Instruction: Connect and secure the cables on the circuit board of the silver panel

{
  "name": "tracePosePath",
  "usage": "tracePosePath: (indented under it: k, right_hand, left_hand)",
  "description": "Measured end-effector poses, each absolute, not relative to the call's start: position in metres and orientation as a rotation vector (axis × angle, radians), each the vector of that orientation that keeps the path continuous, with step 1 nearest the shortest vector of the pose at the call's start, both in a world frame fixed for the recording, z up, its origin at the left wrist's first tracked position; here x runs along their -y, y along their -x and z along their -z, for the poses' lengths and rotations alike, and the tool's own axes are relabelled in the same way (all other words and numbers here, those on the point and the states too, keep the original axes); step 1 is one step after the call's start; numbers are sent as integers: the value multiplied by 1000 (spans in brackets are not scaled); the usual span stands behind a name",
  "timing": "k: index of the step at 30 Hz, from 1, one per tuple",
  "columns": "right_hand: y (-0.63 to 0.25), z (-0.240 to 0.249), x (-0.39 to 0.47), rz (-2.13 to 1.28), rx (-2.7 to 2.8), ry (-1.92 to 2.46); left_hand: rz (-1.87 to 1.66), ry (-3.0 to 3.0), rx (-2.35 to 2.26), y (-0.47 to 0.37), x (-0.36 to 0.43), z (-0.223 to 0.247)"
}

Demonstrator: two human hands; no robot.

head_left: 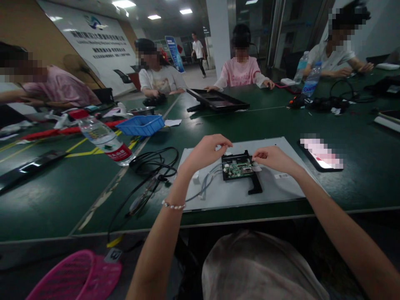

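Note:
A green circuit board (239,168) sits in a black plastic bracket (256,185) on a pale flat panel (215,196). Grey cables (208,179) run from the board's left side across the panel. Above the bracket's far left corner, my left hand (206,152) has its fingers bent and drawn together; whatever is between them is too small to make out. My right hand (276,158) is pinched at the bracket's right edge, close to a small whitish piece (256,168). What its fingertips grip is hidden.
A phone (321,154) lies right of the panel. On the left are black cables (156,162), glasses (143,196), a water bottle (104,137) and a blue tray (140,125). A black monitor housing (218,100) lies beyond, near seated people. A pink basket (78,275) stands below the table.

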State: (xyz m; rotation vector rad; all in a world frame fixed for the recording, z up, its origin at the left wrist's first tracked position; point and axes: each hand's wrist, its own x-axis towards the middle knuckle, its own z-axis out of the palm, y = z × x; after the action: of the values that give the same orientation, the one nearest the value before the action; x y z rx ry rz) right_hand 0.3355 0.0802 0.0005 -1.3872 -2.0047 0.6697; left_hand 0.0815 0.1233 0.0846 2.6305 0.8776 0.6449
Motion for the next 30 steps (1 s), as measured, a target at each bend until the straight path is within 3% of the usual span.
tracePosePath:
  k: [8,15,21,27,30]
  right_hand:
    - [-325,-7,-73,-569,2064,1442]
    - [-321,-2,-74,-424,2090,1575]
    - [-321,-2,-73,-387,2101,1600]
    - [-320,-3,-73,-367,2093,1612]
    - [-317,-5,-72,-355,2084,1558]
  left_hand:
    - [-626,-2521,-1417,-5,-137,-42]
    - [-504,-2332,-1458,18,-148,-6]
    - [-514,-2292,-1444,19,-146,-11]
    - [-936,-1786,-1283,20,-137,-30]
    - [-935,-1702,-1225,18,-132,-35]
